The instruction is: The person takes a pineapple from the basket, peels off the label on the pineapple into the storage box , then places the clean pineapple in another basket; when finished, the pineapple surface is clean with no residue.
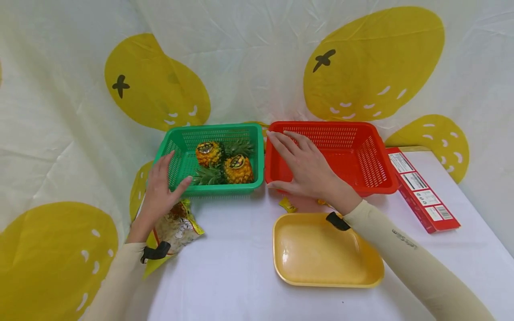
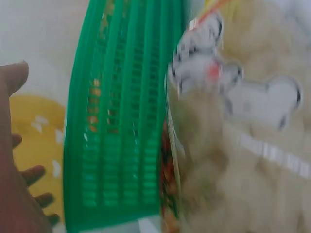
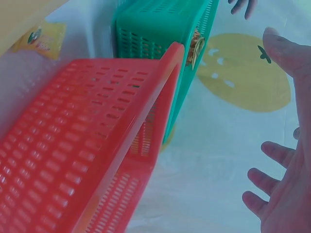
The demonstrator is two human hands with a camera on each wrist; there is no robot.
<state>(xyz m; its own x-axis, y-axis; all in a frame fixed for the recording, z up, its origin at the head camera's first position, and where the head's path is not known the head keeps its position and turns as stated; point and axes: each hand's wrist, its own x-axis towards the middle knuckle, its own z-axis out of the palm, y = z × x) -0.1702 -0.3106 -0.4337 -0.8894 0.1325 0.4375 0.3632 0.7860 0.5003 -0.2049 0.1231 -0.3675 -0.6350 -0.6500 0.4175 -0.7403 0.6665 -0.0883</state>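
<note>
My left hand [image 1: 158,189] is spread above the near left corner of the green basket [image 1: 217,190], thumb apart from the fingers, holding nothing. Inside that basket lie two small pineapples [image 1: 238,169] with leafy crowns. Over the left side of the red basket [image 1: 335,189] my right hand [image 1: 305,167] hovers, fingers extended and grasping nothing. In the left wrist view the left hand [image 2: 22,160] shows beside the green basket [image 2: 116,121]; in the right wrist view the right hand [image 3: 289,141] is clear of the red basket [image 3: 116,126].
A clear and yellow food bag [image 1: 178,227] lies under my left wrist. A yellow tray [image 1: 325,249] sits below my right wrist, with a small yellow packet [image 1: 288,205] behind it. At the right lies a red and white box [image 1: 423,191]. A patterned curtain hangs behind.
</note>
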